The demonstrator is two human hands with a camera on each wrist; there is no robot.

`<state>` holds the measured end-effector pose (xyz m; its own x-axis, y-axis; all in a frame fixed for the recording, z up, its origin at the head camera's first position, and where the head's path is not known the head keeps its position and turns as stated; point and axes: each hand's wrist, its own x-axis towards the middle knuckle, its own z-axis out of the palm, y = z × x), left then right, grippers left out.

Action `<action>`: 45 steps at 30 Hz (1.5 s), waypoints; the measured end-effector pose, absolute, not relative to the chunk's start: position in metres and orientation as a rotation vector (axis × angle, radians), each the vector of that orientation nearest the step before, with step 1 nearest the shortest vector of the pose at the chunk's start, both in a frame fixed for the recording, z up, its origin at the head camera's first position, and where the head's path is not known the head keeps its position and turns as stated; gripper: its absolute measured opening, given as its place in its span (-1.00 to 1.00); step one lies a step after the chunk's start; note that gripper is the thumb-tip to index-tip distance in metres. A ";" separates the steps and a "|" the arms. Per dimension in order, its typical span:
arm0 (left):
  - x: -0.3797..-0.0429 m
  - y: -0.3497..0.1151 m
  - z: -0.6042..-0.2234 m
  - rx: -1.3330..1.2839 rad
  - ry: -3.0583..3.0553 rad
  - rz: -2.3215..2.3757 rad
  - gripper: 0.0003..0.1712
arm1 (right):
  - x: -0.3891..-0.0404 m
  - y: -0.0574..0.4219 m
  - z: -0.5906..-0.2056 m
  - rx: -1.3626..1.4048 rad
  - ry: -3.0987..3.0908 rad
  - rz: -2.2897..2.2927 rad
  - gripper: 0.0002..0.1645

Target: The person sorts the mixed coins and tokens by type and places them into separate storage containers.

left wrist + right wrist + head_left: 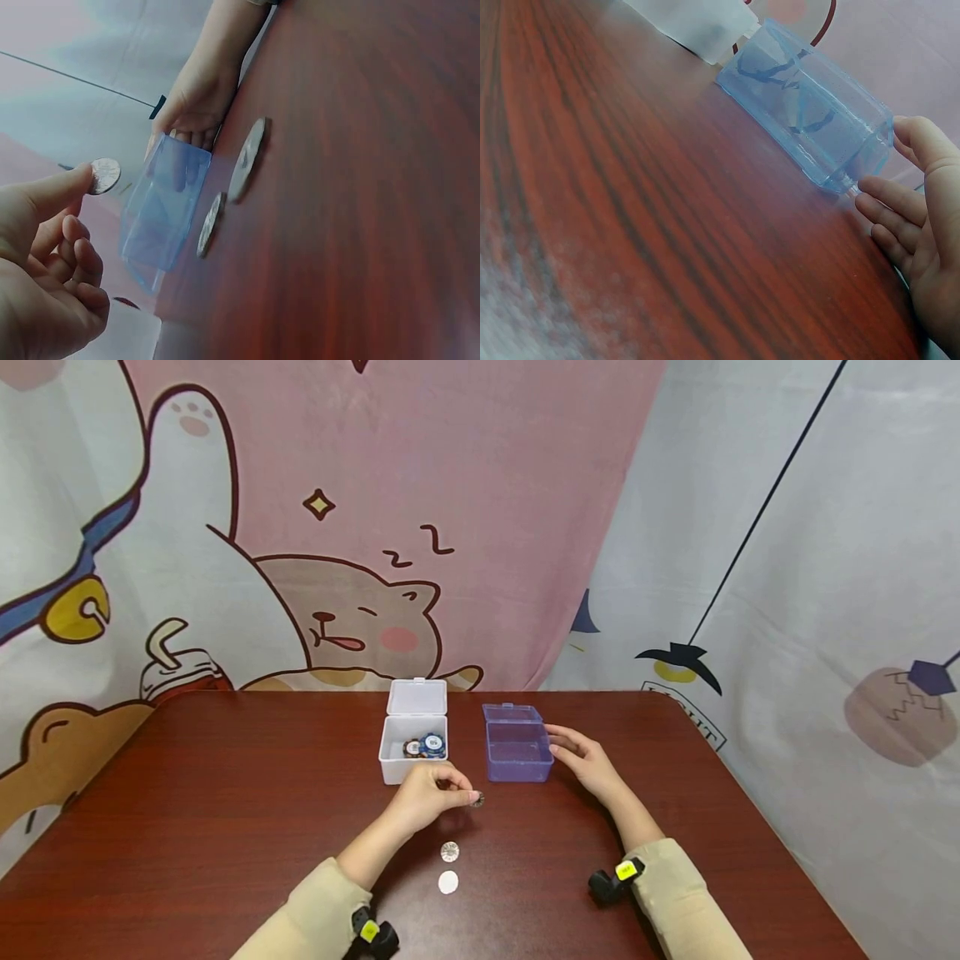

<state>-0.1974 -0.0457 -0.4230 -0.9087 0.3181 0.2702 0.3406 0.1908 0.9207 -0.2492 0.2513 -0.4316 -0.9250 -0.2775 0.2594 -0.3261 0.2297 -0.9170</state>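
Observation:
My left hand [427,795] pinches a silver coin [106,175] between thumb and forefinger, in front of the gap between two lidded boxes. Its other fingers curl in toward the palm. Two more coins lie on the table nearer to me: a patterned one [449,852] and a bright one [447,882]. My right hand [590,767] rests its fingertips against the right side of the see-through blue box [519,772], with fingers fairly straight. This box stands with its lid raised and nothing in it.
Left of the blue box, a white box [397,770] with its lid up contains several poker chips [432,744], blue and dark ones. Both boxes stand toward the back of the reddish-brown table [247,793]. Behind it hangs a cartoon-printed cloth [510,527].

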 end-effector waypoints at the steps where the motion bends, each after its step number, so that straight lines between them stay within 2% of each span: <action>1: -0.198 -0.043 -0.422 -0.654 -2.405 -1.867 -0.87 | -0.249 0.251 -0.432 0.594 -2.432 1.828 -0.50; 11: -0.188 -0.023 -0.386 -0.577 -2.297 -1.902 -0.88 | -0.249 0.249 -0.431 0.577 -2.442 1.827 -0.49; 18: -0.210 -0.005 -0.405 -0.486 -2.240 -1.958 -0.87 | -0.250 0.250 -0.430 0.565 -2.451 1.816 -0.49; 35: -0.227 0.024 -0.408 -0.293 -2.051 -2.136 -0.82 | -0.251 0.250 -0.433 0.557 -2.461 1.820 -0.49; 45: -0.243 0.035 -0.412 -0.141 -2.090 -1.976 -0.85 | -0.251 0.251 -0.432 0.552 -2.456 1.826 -0.49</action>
<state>-0.2434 0.0350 -0.4119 -0.9612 -0.1081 0.2540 0.2475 0.0698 0.9664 -0.2505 0.2512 -0.4320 -0.9365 -0.2614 0.2336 -0.2990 0.2478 -0.9215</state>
